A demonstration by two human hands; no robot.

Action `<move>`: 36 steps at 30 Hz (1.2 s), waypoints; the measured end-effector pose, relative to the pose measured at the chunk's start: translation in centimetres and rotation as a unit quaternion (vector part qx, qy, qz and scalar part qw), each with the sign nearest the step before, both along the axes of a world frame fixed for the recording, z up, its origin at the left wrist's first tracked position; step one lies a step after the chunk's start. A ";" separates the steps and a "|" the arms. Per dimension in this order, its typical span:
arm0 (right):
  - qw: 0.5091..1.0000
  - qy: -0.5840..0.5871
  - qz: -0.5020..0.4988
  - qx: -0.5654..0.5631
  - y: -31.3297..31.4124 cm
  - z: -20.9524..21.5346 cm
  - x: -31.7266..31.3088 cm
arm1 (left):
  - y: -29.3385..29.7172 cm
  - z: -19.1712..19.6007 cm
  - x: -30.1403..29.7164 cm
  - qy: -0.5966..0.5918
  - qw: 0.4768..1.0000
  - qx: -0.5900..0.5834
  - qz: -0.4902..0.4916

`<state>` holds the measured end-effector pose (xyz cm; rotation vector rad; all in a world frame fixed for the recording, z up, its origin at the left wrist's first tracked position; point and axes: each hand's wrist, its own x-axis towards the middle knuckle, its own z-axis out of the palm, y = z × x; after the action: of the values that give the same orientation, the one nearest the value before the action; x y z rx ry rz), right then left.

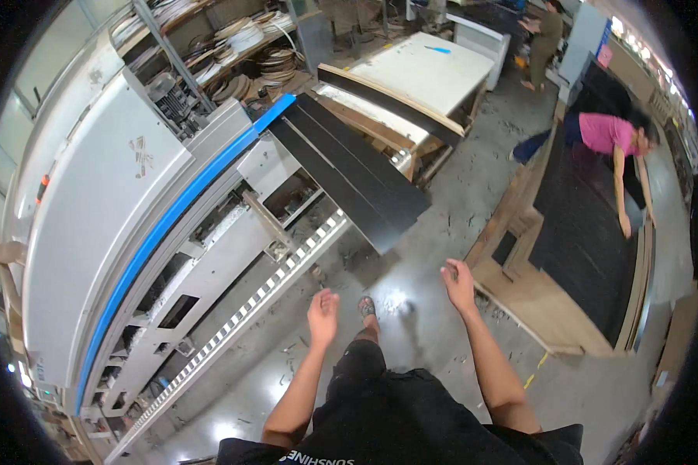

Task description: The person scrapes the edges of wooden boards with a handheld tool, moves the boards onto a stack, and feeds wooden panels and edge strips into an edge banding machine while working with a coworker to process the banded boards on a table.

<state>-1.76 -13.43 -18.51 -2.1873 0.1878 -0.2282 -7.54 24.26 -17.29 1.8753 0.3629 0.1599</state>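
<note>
Nothing is seen held in either hand. The left hand (pixel 323 316) is held up off the right side of the long white-grey machine with a bright blue edge strip (pixel 108 170), fingers loosely bent, palm unfilled; the right hand (pixel 459 285) is held farther right of the machine, thumb and fingers parted. A flat, matt black rectangular panel with thin pale lengthwise lines (pixel 357 167) is laid at the machine's far end, its upper end set by the blue strip; whether it is one board or several strips side by side cannot be told. Its long axis is run slantwise, away from the machine, so the free near end is pointed between the two hands, ahead of both and touched by neither. Which hand is nearer that end cannot be called; both are placed about alike. The white rail with dark slats (pixel 265 294), set along the machine's right side, is passed over by the panel and lies left of the left hand. Well right of the machine, a brown-sided stack with a black top (pixel 520 287) is seen beside the right hand, and is leaned over by a co-worker in a pink top (pixel 603 133).
</note>
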 end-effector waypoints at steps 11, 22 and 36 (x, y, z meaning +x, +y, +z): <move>0.979 0.082 0.002 -0.188 3.4 -1.9 29.1 | 1.2 -7.5 36.5 0.061 0.968 -0.047 0.240; 0.963 0.255 -0.013 -0.091 1.8 -4.9 34.0 | -2.0 -7.2 43.7 0.150 0.935 0.012 0.321; 0.949 0.273 0.107 -0.116 -7.9 -2.7 45.3 | -11.0 -5.4 51.9 0.151 0.937 -0.023 0.315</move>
<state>43.56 -21.37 -21.21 -2.4382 0.2374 0.5093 44.33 13.28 -22.65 1.6803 1.1680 0.2900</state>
